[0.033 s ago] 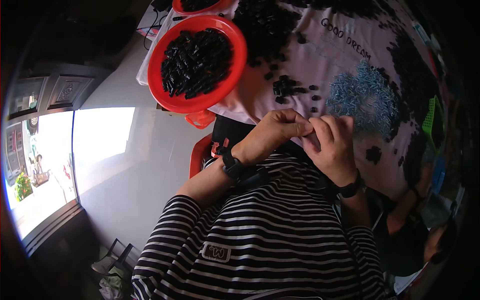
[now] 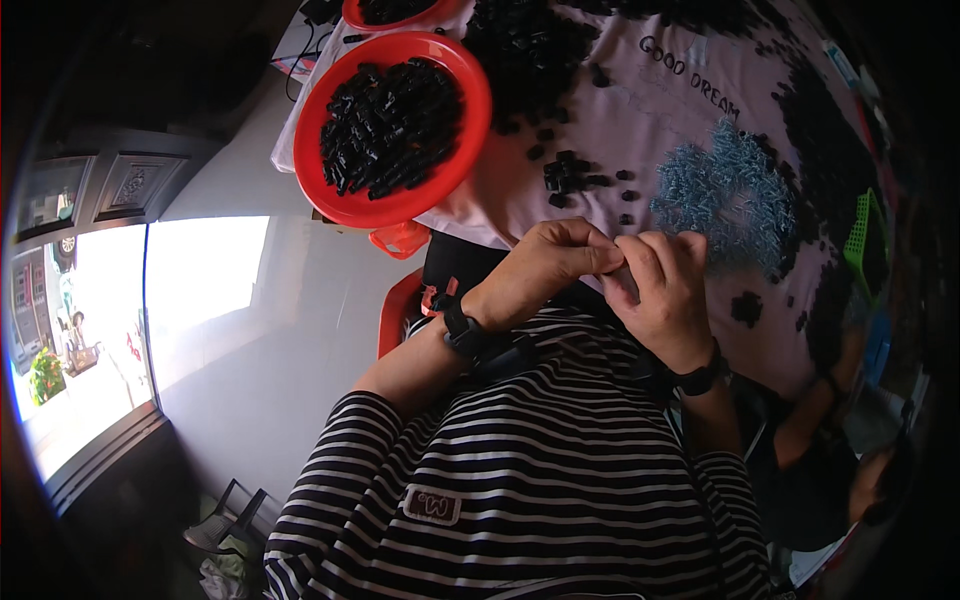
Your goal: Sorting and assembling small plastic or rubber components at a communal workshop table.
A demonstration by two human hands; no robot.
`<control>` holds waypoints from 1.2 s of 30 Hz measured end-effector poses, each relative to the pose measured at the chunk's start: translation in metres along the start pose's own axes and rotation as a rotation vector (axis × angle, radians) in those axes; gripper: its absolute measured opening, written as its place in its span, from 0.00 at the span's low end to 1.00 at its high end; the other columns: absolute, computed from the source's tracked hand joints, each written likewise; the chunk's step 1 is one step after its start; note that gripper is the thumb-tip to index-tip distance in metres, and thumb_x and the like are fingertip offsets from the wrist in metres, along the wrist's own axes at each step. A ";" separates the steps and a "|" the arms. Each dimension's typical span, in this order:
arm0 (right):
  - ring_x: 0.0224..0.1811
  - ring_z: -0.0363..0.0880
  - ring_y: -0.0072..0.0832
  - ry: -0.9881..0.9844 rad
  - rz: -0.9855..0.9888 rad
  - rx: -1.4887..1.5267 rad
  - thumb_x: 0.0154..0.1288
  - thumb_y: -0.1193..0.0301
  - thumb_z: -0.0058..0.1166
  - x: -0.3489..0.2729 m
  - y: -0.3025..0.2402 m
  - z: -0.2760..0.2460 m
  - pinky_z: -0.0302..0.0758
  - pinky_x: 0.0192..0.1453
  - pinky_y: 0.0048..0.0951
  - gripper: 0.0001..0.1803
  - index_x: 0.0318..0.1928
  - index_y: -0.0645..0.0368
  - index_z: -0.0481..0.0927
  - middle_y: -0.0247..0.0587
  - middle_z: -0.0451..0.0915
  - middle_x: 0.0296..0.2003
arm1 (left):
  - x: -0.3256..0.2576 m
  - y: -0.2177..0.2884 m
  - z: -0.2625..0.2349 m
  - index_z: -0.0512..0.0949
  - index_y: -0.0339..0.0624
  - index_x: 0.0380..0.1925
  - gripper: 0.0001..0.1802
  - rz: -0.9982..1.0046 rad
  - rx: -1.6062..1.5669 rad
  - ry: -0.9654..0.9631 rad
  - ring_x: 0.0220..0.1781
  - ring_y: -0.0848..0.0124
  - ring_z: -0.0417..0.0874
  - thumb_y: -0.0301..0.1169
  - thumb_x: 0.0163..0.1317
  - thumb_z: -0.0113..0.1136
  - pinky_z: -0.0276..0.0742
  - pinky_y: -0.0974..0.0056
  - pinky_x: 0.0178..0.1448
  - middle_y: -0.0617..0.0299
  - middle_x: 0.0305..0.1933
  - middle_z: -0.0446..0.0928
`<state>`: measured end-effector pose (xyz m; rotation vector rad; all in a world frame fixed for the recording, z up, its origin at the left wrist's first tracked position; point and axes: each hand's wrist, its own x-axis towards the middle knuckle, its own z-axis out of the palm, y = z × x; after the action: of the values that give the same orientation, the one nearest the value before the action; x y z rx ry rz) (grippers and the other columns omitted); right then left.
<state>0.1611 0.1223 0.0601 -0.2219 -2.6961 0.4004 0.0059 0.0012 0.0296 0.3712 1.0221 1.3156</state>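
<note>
My left hand [image 2: 555, 268] and my right hand [image 2: 662, 290] meet at the near edge of the cloth-covered table. Both are closed in a pinch, fingertips against each other. Whatever lies between them is hidden or too small to make out. Just beyond the fingers lies a small cluster of short black pieces [image 2: 568, 172] on the pink cloth [image 2: 625, 110]. A heap of thin, light-blue, screw-like pieces [image 2: 715, 200] spreads to the right of it. On the left, a red round tray [image 2: 474, 120] holds many black cylindrical pieces [image 2: 390, 125].
Black pieces form a large pile [image 2: 525, 60] at the far side. A second red tray [image 2: 400, 25] sits behind the first. At right are a green basket [image 2: 866, 240] and another person's arm [image 2: 815, 410]. A red chair [image 2: 400, 310] stands at the table's left.
</note>
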 end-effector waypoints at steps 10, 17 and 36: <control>0.35 0.77 0.29 -0.033 0.000 -0.073 0.52 0.73 0.73 -0.007 -0.004 0.003 0.64 0.51 0.38 0.22 0.48 0.60 0.80 0.33 0.77 0.34 | 0.005 -0.011 -0.007 0.84 0.34 0.39 0.17 -0.012 0.099 -0.031 0.40 0.79 0.78 0.41 0.69 0.67 0.74 0.71 0.48 0.65 0.35 0.82; 0.32 0.75 0.29 -0.004 -0.044 -0.085 0.55 0.75 0.70 -0.006 -0.013 0.004 0.65 0.50 0.38 0.18 0.46 0.63 0.79 0.35 0.76 0.32 | 0.001 -0.013 -0.008 0.83 0.35 0.34 0.21 -0.030 0.123 -0.017 0.36 0.81 0.74 0.46 0.66 0.69 0.71 0.71 0.42 0.68 0.31 0.81; 0.37 0.82 0.33 0.280 0.353 -0.387 0.69 0.71 0.61 -0.036 0.102 0.026 0.70 0.47 0.36 0.08 0.47 0.55 0.84 0.34 0.84 0.37 | 0.009 -0.022 -0.011 0.83 0.44 0.50 0.15 -0.036 0.021 -0.027 0.28 0.88 0.63 0.41 0.72 0.63 0.57 0.80 0.32 0.74 0.36 0.77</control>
<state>0.1928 0.2052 -0.0073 -0.8075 -2.4294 -0.0605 0.0100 -0.0003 0.0040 0.3841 1.0161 1.2655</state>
